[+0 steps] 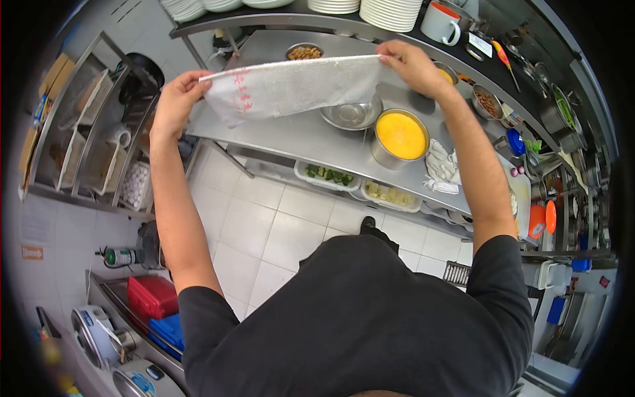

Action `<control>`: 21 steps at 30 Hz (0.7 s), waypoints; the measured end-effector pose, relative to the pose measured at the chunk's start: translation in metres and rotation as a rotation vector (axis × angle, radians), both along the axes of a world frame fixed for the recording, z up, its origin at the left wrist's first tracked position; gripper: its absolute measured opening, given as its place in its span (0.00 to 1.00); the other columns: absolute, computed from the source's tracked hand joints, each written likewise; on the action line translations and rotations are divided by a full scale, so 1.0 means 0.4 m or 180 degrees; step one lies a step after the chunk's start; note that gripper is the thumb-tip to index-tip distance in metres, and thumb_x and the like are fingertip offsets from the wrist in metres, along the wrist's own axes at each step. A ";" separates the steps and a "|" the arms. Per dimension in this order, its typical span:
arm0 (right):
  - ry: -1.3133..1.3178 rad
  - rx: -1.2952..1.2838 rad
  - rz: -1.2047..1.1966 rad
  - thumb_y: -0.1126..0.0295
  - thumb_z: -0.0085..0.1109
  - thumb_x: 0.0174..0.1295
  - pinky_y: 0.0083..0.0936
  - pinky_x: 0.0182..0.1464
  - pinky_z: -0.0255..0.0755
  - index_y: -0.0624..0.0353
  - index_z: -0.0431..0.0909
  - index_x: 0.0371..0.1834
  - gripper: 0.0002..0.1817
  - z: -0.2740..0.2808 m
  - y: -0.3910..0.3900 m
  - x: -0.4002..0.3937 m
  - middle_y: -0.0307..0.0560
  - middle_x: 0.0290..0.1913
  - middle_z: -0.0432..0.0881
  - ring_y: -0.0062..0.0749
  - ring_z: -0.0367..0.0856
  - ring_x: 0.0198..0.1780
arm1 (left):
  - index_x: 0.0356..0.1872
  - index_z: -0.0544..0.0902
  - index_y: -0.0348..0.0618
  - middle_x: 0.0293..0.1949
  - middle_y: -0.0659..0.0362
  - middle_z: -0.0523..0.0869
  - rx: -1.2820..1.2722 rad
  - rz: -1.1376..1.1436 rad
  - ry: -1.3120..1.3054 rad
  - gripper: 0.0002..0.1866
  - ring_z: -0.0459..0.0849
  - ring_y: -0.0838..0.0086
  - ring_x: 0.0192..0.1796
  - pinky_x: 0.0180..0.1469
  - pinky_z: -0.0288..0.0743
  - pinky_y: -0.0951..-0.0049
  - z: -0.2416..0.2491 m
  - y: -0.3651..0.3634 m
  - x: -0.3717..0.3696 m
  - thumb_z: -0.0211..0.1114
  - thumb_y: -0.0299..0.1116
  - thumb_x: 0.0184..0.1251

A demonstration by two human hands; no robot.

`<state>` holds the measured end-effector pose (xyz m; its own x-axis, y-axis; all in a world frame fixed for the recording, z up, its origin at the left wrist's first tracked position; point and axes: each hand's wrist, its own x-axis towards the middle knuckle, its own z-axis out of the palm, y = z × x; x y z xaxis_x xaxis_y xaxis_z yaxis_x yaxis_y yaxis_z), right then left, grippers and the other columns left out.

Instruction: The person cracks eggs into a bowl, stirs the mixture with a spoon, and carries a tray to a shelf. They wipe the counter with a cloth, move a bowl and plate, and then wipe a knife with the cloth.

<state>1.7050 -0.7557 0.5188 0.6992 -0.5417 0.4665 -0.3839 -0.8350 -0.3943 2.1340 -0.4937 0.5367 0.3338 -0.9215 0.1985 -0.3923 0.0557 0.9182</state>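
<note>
A white towel (297, 86) with red characters near its left end is stretched out above the steel table (284, 135). My left hand (177, 99) pinches its left top corner. At the opposite top corner, my right hand (411, 65) grips the cloth between thumb and fingers. Below the towel's right part is a metal bowl (352, 116), partly covered from view. Beside that bowl stands a steel pot (395, 157) filled with yellow liquid (401, 134). Behind the towel, a small bowl of brown pieces (304, 51) shows at the table's back.
A crumpled white cloth (442, 165) lies right of the pot. Tubs of green vegetables (329, 175) and pale pieces (391, 195) sit on the lower shelf. Stacked plates (390, 13) and a mug (440, 23) occupy the upper shelf. A rack (86, 126) stands at left.
</note>
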 end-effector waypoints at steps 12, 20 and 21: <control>-0.0671 0.1499 -0.0800 0.66 0.62 0.74 0.28 0.53 0.77 0.64 0.84 0.53 0.13 -0.239 -0.271 -0.128 0.48 0.43 0.89 0.28 0.85 0.46 | 0.53 0.87 0.44 0.44 0.64 0.90 0.0602 -0.0037 0.0754 0.12 0.86 0.78 0.47 0.56 0.77 0.72 -0.174 -0.449 -0.103 0.71 0.34 0.73; 0.0953 -0.1137 -0.1880 0.63 0.58 0.71 0.35 0.60 0.79 0.58 0.86 0.55 0.16 -0.489 -0.662 -0.304 0.56 0.51 0.89 0.45 0.88 0.54 | 0.62 0.83 0.43 0.54 0.58 0.88 0.0452 -0.0184 0.1093 0.18 0.85 0.71 0.55 0.63 0.76 0.67 -0.291 -0.813 -0.140 0.66 0.40 0.78; 0.0965 -0.1025 -0.1930 0.63 0.58 0.71 0.36 0.61 0.78 0.58 0.86 0.55 0.16 -0.503 -0.680 -0.324 0.56 0.51 0.88 0.45 0.87 0.55 | 0.64 0.81 0.43 0.56 0.57 0.87 0.0396 -0.0181 0.1170 0.19 0.85 0.69 0.57 0.64 0.76 0.66 -0.301 -0.851 -0.154 0.64 0.41 0.79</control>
<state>1.5756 -1.0279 0.3175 0.4447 -0.7422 0.5013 -0.8662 -0.4987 0.0301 2.0726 -0.8340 0.4163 0.3096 -0.9501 -0.0392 -0.0355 -0.0528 0.9980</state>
